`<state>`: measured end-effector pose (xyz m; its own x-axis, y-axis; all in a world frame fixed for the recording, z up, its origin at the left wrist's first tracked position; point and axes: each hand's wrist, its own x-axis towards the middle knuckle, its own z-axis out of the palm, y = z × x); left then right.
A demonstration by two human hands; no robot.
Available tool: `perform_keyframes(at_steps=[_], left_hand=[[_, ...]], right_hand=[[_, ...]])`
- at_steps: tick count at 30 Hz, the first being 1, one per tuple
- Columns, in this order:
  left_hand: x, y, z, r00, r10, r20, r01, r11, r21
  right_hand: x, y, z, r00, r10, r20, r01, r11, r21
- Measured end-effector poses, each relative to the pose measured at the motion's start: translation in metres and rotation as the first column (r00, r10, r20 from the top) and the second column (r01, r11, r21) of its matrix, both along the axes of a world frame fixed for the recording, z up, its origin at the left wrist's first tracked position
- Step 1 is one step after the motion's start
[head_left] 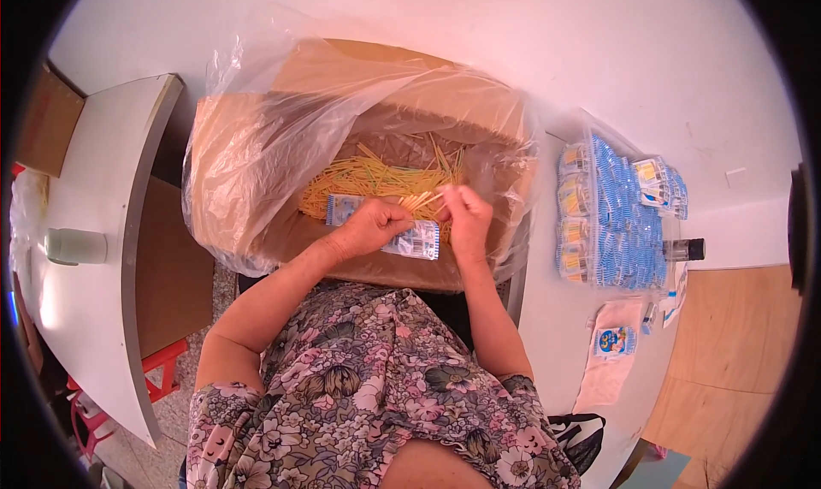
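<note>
Many blue packets (617,232) already stacked; yellow sticks (363,177) left loose in carton (368,65). Some gripped by left hand (374,225); one apparently pinched by right hand (468,217).

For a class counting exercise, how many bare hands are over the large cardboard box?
2: the left hand, holding yellow sticks in front of a blue-and-white packet, and the right hand at their tips.

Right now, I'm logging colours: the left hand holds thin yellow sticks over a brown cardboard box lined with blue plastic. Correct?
Not blue: the head view shows the left hand holding thin yellow sticks over a brown cardboard box lined with clear plastic.
</note>
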<state>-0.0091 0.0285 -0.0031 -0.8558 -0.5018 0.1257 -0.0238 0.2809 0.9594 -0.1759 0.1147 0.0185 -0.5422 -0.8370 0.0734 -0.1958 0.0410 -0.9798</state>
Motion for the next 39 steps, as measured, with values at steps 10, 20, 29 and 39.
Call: perform_keyframes(at_steps=[10, 20, 29, 39], left_hand=[[0.003, -0.004, 0.001, 1.0, 0.012, -0.014, -0.002, 0.808, 0.589], [0.005, -0.003, 0.016, 0.999, 0.027, -0.029, 0.004, 0.648, 0.762], [0.006, 0.002, 0.013, 0.987, 0.007, 0.159, 0.027, 0.977, -0.21], [-0.001, 0.01, 0.009, 0.995, 0.025, -0.096, -0.044, 0.978, -0.203]], right_hand=[[-0.009, -0.002, 0.0, 0.752, 0.313, -0.58, -0.269, 0.949, 0.163], [0.005, -0.011, 0.005, 0.736, 0.5, -0.456, -0.557, 0.83, 0.012], [0.003, -0.006, 0.016, 0.922, 0.378, -0.086, -0.356, 0.913, 0.198], [0.018, -0.016, -0.006, 0.956, 0.291, -0.033, -0.287, 0.954, 0.092]])
